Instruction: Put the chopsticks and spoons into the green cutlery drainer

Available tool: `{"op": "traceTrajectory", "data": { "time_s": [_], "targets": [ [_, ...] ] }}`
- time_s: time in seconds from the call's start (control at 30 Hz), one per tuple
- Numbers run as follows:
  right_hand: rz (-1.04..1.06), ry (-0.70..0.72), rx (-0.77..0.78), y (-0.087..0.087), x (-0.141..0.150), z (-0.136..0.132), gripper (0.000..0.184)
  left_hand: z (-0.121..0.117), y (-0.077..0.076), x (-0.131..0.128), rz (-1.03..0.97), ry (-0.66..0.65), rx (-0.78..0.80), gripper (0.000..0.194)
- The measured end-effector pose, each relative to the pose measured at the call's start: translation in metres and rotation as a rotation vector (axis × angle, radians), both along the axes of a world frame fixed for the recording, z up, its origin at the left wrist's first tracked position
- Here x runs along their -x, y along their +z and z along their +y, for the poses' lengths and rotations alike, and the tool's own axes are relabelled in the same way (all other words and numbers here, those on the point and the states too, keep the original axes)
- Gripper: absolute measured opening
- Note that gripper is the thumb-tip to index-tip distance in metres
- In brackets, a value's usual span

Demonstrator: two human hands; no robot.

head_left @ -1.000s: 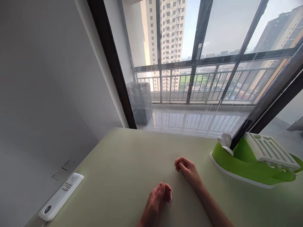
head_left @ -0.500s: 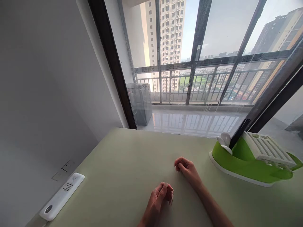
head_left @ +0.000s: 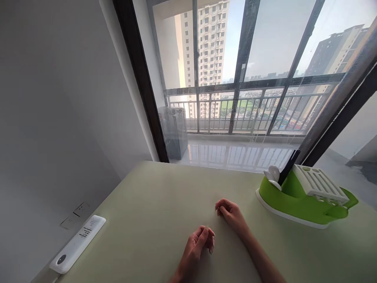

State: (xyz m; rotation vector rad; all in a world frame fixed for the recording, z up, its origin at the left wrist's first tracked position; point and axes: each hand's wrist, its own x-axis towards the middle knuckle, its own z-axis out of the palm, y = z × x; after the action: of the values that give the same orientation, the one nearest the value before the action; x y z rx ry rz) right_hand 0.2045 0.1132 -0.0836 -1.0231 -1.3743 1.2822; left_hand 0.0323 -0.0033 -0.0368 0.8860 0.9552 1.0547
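Both of my hands rest on a pale green table (head_left: 153, 220) near its middle. My left hand (head_left: 196, 247) lies on its side with the fingers curled loosely inward, and nothing shows inside them. My right hand (head_left: 230, 212) sits a little farther ahead, its fingers curled under into a loose fist on the tabletop, with nothing visible in it. The two hands are a short gap apart and touch no object.
A green and white plastic rack (head_left: 306, 192) stands at the table's right, with white spoons (head_left: 272, 175) in its left end. A white remote-like device (head_left: 77, 243) lies at the table's left edge. Beyond the table is a large glass window (head_left: 235, 78) onto a balcony.
The view has shifted slightly, so the rack appears a bit further left. My left fingers have curled a little more; the right hand has stayed still.
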Motion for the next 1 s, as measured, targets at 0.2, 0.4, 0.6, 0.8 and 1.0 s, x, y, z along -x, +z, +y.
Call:
{"op": "traceTrajectory", "data": {
  "time_s": [0.2, 0.4, 0.6, 0.8, 1.0],
  "targets": [
    [-0.019, -0.008, 0.000, -0.002, -0.001, -0.011, 0.017, 0.000, 0.005, -0.001, 0.025, -0.007, -0.034, 0.050],
    [-0.034, -0.023, -0.004, -0.004, -0.001, -0.021, 0.015, 0.000, 0.011, -0.002, 0.061, -0.026, -0.067, 0.053],
    [-0.034, -0.024, -0.020, -0.003, -0.001, -0.028, 0.014, 0.001, 0.009, -0.002, 0.087, -0.027, -0.105, 0.055],
    [-0.041, -0.026, -0.024, -0.003, -0.001, -0.035, 0.014, 0.002, 0.006, -0.001, 0.106, -0.034, -0.135, 0.053],
    [-0.041, -0.031, -0.021, -0.003, 0.000, -0.038, 0.013, 0.005, 0.001, 0.000, 0.103, -0.037, -0.145, 0.053]
  ]
}}
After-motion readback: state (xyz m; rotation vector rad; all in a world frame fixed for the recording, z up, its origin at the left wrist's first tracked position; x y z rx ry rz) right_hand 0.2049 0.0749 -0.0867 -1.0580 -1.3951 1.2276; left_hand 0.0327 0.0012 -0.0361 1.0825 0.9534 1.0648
